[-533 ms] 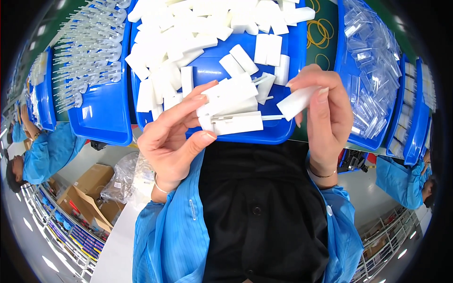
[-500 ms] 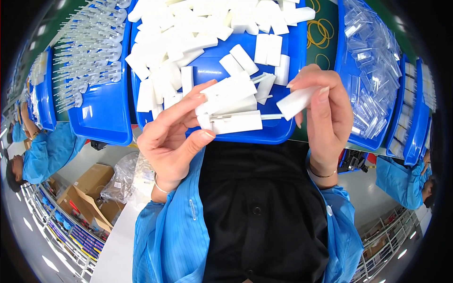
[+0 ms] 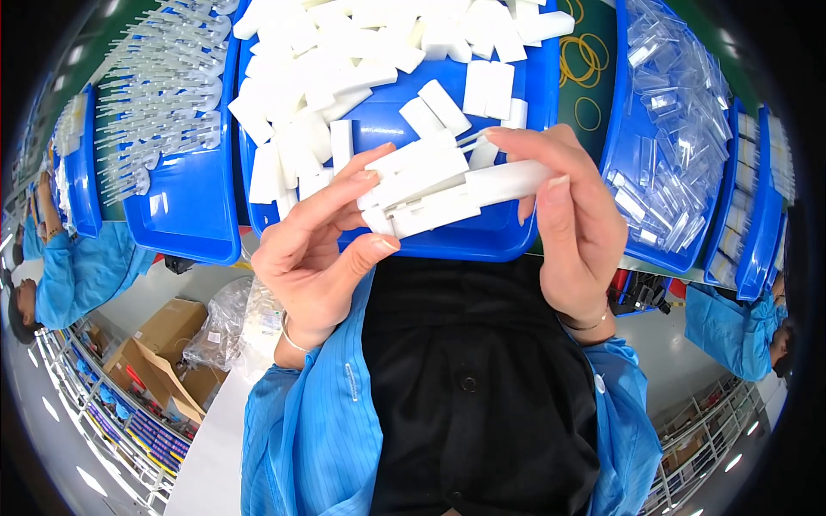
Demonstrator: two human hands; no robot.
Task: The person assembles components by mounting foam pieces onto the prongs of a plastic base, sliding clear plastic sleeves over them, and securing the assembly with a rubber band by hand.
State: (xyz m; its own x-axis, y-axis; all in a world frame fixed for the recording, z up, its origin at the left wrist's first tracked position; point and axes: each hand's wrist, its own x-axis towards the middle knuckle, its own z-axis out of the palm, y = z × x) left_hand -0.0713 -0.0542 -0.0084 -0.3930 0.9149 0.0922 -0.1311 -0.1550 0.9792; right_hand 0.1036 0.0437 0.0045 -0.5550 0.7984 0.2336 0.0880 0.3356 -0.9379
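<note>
Left hand: the left hand [image 3: 314,254] pinches the left end of a pronged piece [image 3: 379,221] between thumb and fingertips, fingers curved over its upper side.
Right hand: the right hand [image 3: 581,219] pinches the right end of a white block [image 3: 512,182] between thumb and fingers.
Pronged piece: held above the near edge of the middle tray [image 3: 503,250], tilted up to the right; an upper block [image 3: 419,172] and a lower block [image 3: 439,211] sit along it, and two thin prongs [image 3: 469,143] stick out beyond the upper one.
Block in right hand: in line with the lower block, its left end overlapping that block's right end in this view; how far any prong goes into it cannot be told.
Middle tray: a pile of white blocks [image 3: 370,52] covers its far part; a few lie apart toward its right edge.
Left tray: the left tray [image 3: 185,219] holds rows of pronged pieces in its far part, bare blue at its near edge.
Right tray: the right tray [image 3: 626,142] carries clear sleeves [image 3: 667,159] down to its near edge.
Bench: on the green bench [image 3: 572,101], yellow bands [image 3: 585,60] lie between middle and right trays.
</note>
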